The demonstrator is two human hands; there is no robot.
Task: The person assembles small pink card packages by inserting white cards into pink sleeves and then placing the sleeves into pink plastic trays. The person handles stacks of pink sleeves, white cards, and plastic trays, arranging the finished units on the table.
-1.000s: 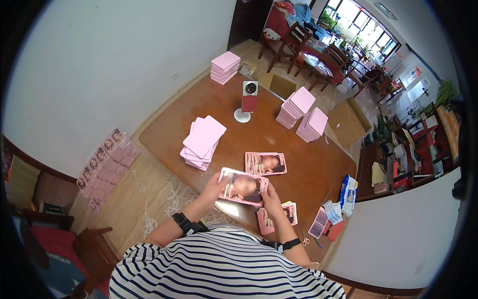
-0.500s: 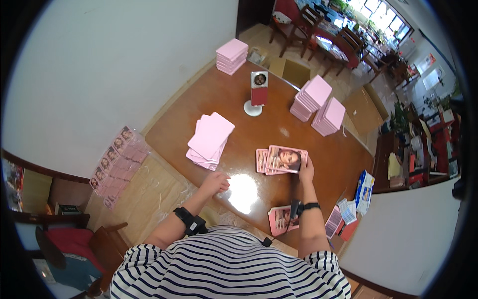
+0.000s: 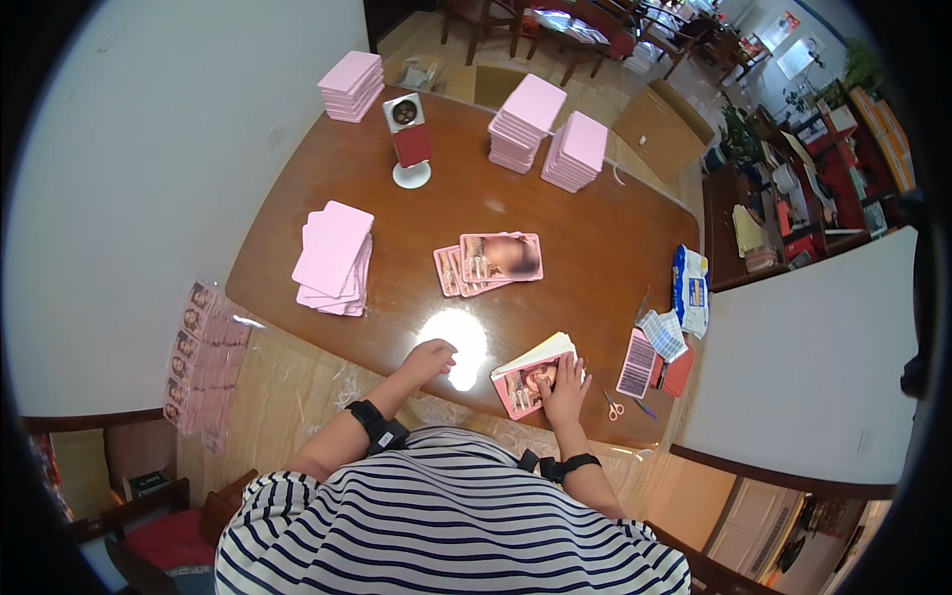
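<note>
My right hand [image 3: 564, 386] lies flat, fingers spread, on top of a small stack of pink picture cards [image 3: 526, 377] near the front edge of the brown wooden table [image 3: 595, 248]. My left hand [image 3: 429, 357] rests loosely curled on the table edge with nothing in it, beside a bright glare spot. Further in, at the table's middle, a few picture cards [image 3: 492, 261] lie fanned face up. A leaning pile of plain pink cards [image 3: 333, 256] sits to the left.
Three taller pink stacks stand at the back [image 3: 351, 85] [image 3: 526, 121] [image 3: 576, 151], with a small red-and-white stand [image 3: 409, 139] between them. Scissors [image 3: 613, 405], a barcode sheet [image 3: 639, 362] and a blue packet [image 3: 689, 288] lie at the right. More picture cards [image 3: 198, 357] lie on the floor at left.
My right hand has left the fanned cards at the middle and come back to the stack near me. My left hand stays at the table edge.
</note>
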